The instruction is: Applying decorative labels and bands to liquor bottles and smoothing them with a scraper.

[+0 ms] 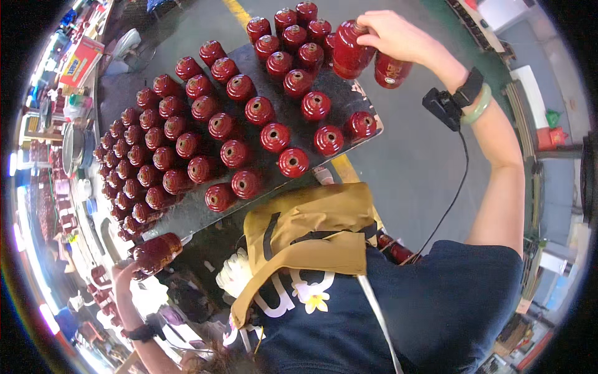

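Note:
Rows of dark red, glossy glazed bottles (260, 110) with a small hole on top stand on a dark tabletop (187, 215). At the far right end of the table, my right hand (392, 35) has its fingers closed round the narrow top of a red bottle (353, 53). Just below that hand is a second red bottle (392, 70); whether the hand holds it too, I cannot tell. At the near left, fingers of my left hand (126, 272) are wrapped round the end of another red bottle (156, 254), which lies tilted sideways beside the table edge.
A tan apron (311, 218) covers my front near the table. A thin cable (462, 181) runs from the device on my right wrist. Along the left stand cluttered shelves with a red box (81, 61). Grey floor (414, 156) with a yellow line lies beyond the table.

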Motion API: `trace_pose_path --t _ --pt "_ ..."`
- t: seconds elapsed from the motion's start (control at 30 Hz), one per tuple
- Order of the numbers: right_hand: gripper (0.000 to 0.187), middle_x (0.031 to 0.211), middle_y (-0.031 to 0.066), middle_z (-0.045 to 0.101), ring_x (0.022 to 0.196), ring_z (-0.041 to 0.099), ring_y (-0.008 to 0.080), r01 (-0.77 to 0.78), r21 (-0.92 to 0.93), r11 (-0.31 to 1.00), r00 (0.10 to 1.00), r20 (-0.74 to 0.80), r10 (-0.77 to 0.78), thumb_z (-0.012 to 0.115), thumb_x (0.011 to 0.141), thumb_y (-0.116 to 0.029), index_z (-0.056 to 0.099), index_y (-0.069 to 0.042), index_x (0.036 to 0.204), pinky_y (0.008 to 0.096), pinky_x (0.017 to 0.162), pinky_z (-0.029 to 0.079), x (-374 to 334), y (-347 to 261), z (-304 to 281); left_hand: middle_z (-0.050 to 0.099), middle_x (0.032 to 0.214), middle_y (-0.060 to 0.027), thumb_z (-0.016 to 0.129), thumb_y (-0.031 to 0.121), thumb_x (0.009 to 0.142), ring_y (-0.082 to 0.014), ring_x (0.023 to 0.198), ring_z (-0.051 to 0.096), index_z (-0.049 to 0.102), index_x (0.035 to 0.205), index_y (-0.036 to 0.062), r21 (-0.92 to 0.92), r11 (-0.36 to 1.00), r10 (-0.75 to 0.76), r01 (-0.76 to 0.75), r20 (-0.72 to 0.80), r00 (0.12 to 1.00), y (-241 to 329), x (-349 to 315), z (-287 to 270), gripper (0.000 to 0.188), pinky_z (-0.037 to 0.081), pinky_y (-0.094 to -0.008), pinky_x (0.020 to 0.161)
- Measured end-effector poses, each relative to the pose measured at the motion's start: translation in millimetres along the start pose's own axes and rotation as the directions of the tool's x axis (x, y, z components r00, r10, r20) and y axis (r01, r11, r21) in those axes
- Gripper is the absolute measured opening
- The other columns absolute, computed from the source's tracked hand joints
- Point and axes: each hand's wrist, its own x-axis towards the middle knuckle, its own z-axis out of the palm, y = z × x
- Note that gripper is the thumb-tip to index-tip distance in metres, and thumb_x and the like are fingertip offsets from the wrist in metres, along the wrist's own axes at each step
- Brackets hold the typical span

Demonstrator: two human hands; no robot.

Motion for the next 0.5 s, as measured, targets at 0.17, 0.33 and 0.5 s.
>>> trace_pose_path --t 0.17,0.33,0.5 --pt "0.027 0.102 0.0201 0.066 0.100 0.066 0.0413 0.023 0.147 0.989 0.997 0.072 -0.034 0.070 0.094 -0.022 0.066 0.001 0.109 0.0476 0.088 0.055 -4 71 84 0.064 0.101 -0.0082 0.072 0.005 0.076 -0.0125 0.077 0.062 0.059 0.123 0.0027 -0.132 0.987 -0.132 0.097 -0.284 0.950 118 -100 3 0.049 0.051 -0.0280 0.056" --pt "0.028 0.108 0.0202 0.065 0.105 0.065 0.0424 0.018 0.288 0.957 0.986 0.152 -0.064 0.067 0.095 -0.022 0.064 0.000 0.110 0.0501 0.090 0.055 6 97 152 0.062 0.100 -0.0071 0.063 -0.003 0.080 -0.0134 0.086 0.062 0.058 0.116 0.0012 -0.026 0.997 0.064 -0.075 -0.292 0.954 259 -176 29 0.037 0.055 -0.0290 0.072" --pt "0.032 0.112 0.0173 0.066 0.103 0.069 0.0400 0.140 0.251 0.958 0.970 0.157 -0.183 0.070 0.094 -0.026 0.064 -0.003 0.116 0.0518 0.087 0.056 26 108 194 0.061 0.087 -0.0016 0.062 -0.008 0.068 -0.0107 0.079 0.059 0.063 0.087 0.0039 0.186 0.924 0.346 -0.335 -0.027 0.938 337 -179 54 0.022 0.048 -0.0265 0.074"
